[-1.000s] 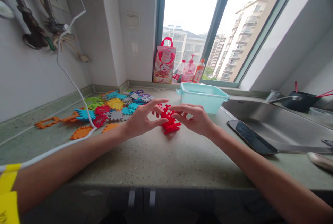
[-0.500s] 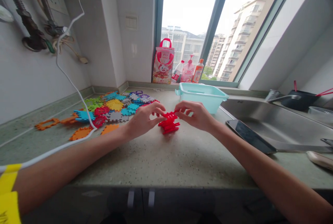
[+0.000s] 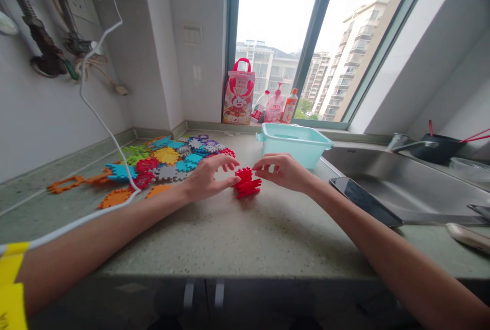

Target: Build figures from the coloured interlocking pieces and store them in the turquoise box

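A small stack of red interlocking toy pieces (image 3: 248, 187) with notched edges stands on the countertop in front of me. My left hand (image 3: 210, 178) is at its left side. The left thumb tip reaches the stack's edge, and whether it touches cannot be made out; the fingers are parted from the thumb. On the other side, my right hand (image 3: 283, 171) hovers close by with bent fingers and a gap below them. Nothing shows in either hand. Behind my left hand lies a heap of colourful interlocking pieces (image 3: 167, 156).
A light-blue plastic basin (image 3: 294, 147) stands behind my right hand. To the right, a phone (image 3: 363, 199) lies by the steel sink (image 3: 383, 177). A white cable (image 3: 103, 125) crosses the left side. Bottles and a pink bag (image 3: 239, 97) line the windowsill.
Both hands have loosened from the top of the red stack, and their fingers have drawn slightly apart. The stack stays on the counter. The view has shifted a little.
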The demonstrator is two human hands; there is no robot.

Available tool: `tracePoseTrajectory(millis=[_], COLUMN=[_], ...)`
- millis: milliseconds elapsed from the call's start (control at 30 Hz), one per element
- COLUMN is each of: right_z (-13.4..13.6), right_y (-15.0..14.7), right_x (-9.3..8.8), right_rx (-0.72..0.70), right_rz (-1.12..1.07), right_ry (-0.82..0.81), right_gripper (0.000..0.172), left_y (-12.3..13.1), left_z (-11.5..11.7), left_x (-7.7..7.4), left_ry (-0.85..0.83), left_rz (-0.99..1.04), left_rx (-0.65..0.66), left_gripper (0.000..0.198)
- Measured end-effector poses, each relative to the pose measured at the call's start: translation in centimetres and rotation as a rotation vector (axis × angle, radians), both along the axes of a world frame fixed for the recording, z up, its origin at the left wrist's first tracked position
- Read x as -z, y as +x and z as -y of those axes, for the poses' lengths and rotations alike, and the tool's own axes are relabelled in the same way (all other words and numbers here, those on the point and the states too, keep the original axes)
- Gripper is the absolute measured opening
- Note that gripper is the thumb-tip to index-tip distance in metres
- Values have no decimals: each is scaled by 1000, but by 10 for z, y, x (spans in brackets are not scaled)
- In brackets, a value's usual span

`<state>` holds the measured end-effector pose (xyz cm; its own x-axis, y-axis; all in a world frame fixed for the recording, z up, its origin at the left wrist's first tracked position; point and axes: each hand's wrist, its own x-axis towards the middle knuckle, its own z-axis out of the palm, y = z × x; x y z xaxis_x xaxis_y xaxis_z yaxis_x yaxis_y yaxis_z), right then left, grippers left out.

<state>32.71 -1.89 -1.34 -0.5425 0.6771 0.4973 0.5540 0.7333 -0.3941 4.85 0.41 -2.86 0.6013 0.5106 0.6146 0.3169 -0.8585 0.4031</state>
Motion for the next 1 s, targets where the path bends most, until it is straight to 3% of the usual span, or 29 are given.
tracePoseTrajectory(millis=[133,333,467,633,833,900,1000], right_z=[2,9,7,2,6,10,11], right_y=[-3,1,1,-2,-4,-3,-1], right_x=[-1,-10,-8,0,-2,-6,-7], right_rx=[-40,-90,-87,-15,0,12,-12], right_rz=[19,72,121,36,34,48,60], right_ry=[2,-80,-69,-19,54,24,-89], right_gripper=[22,18,16,20,23,36,78], left_y=[3,2,3,3,1,1,3], left_z=[-3,-8,-6,-3,-3,-3,-4], left_x=[4,10,11,7,9,12,15], left_ry=[-152,-268,-368,-263,-227,-247,-194], left_rz=[28,113,153,130,-100,-153,-195], left_rx=[2,-6,57,-6,-18,-17,-13], left_gripper=[25,37,39,35,79,79,61])
